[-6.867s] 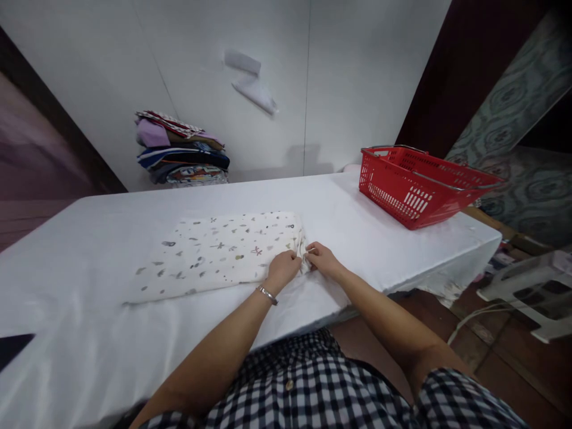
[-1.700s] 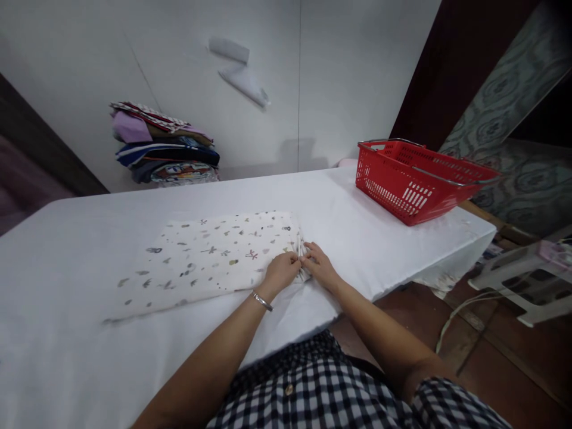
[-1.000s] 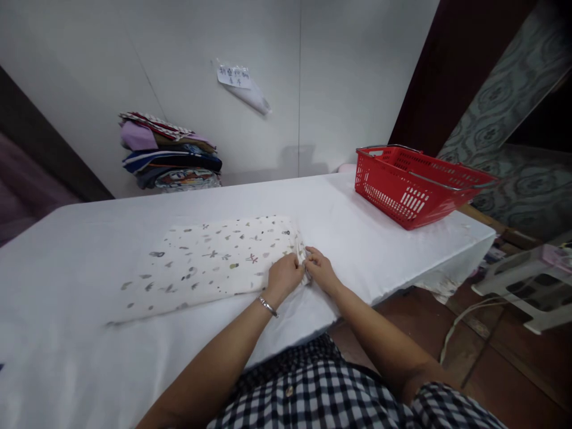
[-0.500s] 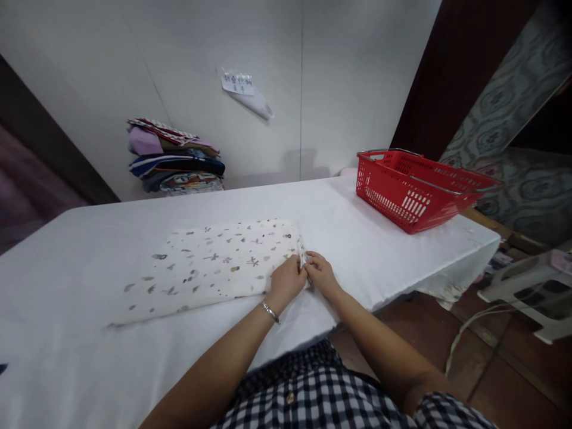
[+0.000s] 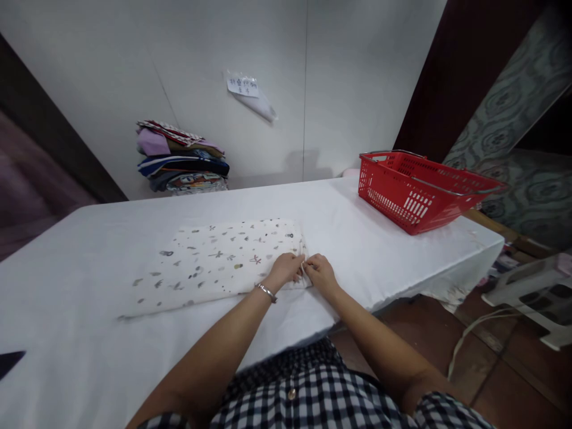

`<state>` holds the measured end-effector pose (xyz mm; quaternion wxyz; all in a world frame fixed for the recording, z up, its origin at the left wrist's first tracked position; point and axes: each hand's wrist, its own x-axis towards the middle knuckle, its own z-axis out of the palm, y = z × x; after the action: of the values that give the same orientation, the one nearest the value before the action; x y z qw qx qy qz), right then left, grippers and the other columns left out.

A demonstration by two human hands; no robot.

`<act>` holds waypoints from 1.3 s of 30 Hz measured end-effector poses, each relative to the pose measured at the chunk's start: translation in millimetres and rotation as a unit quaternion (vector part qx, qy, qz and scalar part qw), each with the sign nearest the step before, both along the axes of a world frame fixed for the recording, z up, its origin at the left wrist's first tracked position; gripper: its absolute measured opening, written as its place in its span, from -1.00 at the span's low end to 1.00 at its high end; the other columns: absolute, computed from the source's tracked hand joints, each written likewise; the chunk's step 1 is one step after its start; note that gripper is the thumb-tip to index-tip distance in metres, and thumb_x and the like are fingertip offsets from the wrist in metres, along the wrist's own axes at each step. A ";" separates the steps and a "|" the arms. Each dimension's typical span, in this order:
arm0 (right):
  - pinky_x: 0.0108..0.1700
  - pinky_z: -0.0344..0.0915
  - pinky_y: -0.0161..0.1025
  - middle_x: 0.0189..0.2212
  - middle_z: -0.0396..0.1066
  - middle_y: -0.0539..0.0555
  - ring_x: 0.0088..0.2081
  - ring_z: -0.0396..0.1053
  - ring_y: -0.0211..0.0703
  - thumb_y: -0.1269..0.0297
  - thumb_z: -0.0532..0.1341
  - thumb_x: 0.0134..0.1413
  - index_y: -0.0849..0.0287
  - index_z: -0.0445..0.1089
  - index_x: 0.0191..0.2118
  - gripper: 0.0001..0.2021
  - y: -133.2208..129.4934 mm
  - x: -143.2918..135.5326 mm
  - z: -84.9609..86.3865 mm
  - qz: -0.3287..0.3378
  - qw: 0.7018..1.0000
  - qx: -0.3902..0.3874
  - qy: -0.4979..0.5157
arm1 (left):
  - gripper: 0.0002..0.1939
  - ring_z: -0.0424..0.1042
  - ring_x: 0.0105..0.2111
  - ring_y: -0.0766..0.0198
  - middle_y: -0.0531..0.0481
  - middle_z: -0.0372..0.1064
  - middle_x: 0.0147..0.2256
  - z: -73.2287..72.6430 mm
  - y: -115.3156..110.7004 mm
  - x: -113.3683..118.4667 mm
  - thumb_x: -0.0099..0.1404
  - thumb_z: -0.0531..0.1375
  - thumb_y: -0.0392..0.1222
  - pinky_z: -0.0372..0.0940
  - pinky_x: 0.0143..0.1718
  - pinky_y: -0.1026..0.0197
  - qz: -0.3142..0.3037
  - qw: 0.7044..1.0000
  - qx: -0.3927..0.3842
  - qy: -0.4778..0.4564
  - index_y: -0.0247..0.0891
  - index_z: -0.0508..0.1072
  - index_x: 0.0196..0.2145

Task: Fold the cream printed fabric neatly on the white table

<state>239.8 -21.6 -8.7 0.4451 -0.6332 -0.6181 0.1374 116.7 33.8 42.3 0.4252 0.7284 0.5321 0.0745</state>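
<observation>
A white cloth (image 5: 214, 262) with small grey and brown prints lies flat, folded into a long shape, on the white-covered table (image 5: 348, 238). At the cloth's right end my left hand (image 5: 286, 269), below a silver bracelet, rests on the fabric with its fingers bent and their tips at the edge. My right hand (image 5: 320, 275) is closed in a pinch on that same edge, just right of the left one. The fingertips of both hands nearly touch, and the bit of cloth between them is partly hidden.
A red basket (image 5: 415, 196) with metal handles stands at the table's back right. Folded fabrics (image 5: 183, 161) are piled beyond the back left edge. A dark item (image 5: 9, 362) lies at the far left; a white stool (image 5: 531, 298) is on the floor at right.
My left hand has shifted slightly left and flattened over the cloth's right end. My right hand stays at the edge. The view has turned a little, showing more of the dark item.
</observation>
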 end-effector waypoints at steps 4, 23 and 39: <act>-0.22 0.12 -0.22 -0.46 0.30 0.03 -0.32 0.20 -0.16 0.38 0.12 0.04 0.10 0.42 -0.51 -0.81 -0.7 -1.8 0.8 -0.009 0.998 0.015 -0.061 | -0.55 0.35 -0.67 0.33 -0.10 0.42 -0.59 4.3 14.6 6.3 0.17 0.04 0.10 0.22 -0.59 0.31 -0.019 0.999 -0.020 0.025 -0.36 0.39 -0.59; -0.21 0.14 -0.21 -0.45 0.26 0.02 -0.30 0.19 -0.15 0.33 0.10 0.05 0.11 0.33 -0.52 -0.84 -0.4 -1.0 -1.8 -0.026 0.999 0.035 -0.025 | -0.59 0.33 -0.68 0.33 -0.03 0.34 -0.68 3.1 22.4 8.5 0.22 0.02 0.04 0.20 -0.57 0.31 -0.041 0.997 0.030 0.057 -0.34 0.39 -0.56; -0.34 0.15 -0.28 -0.50 0.24 -0.02 -0.37 0.22 -0.21 0.32 0.09 -0.03 0.13 0.27 -0.58 -0.83 1.5 0.3 -6.1 -0.038 0.997 0.016 0.061 | -0.86 0.41 -0.31 0.24 -0.05 0.45 -0.34 5.3 15.8 8.0 0.08 0.12 -0.21 0.19 -0.36 0.28 0.018 0.977 0.184 0.103 -0.22 0.39 -0.35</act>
<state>240.1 -20.1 -14.8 0.4968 -0.6395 -0.5675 0.1492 124.7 49.6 47.6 0.2256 0.7881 0.5633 0.1032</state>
